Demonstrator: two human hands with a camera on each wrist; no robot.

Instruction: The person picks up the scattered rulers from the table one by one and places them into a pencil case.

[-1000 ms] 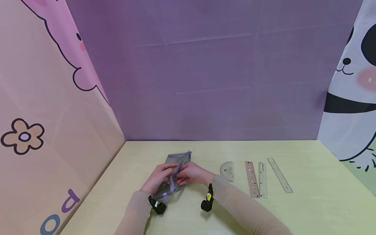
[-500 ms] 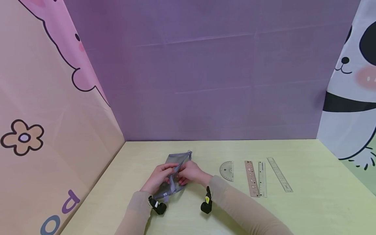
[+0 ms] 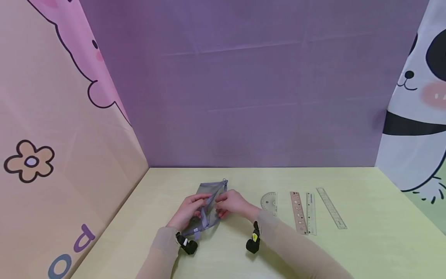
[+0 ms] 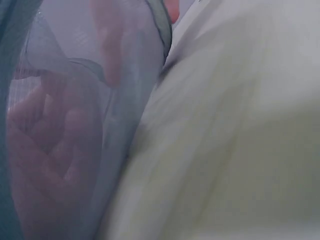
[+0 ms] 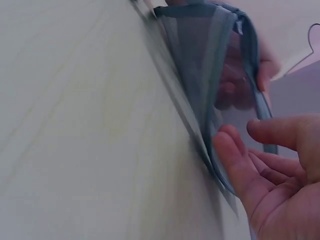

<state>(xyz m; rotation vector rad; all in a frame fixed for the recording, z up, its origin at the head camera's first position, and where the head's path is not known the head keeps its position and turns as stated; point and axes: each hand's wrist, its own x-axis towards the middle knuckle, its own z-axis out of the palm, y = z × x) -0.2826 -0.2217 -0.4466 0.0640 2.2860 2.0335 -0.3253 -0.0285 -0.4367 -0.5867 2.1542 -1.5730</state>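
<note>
A see-through mesh pouch with grey-blue edging lies tilted on the table, its mouth parted. My left hand grips its upper edge, the thumb on one side and fingers behind the mesh, as the right wrist view shows. At the pouch's right side is my right hand. In the right wrist view its thumb and fingertips stand apart beside the mouth's edge, with nothing between them. The left wrist view looks through the mesh at blurred fingers.
To the right lie a clear protractor, a pink ruler, a clear ruler and another clear ruler set aslant. My right sleeve passes close below the protractor. A purple cloth wall rises behind the table.
My right hand has drawn back a little to the right, out from the pouch's mouth, and its fingers have spread. The left hand keeps its hold in the same spot.
</note>
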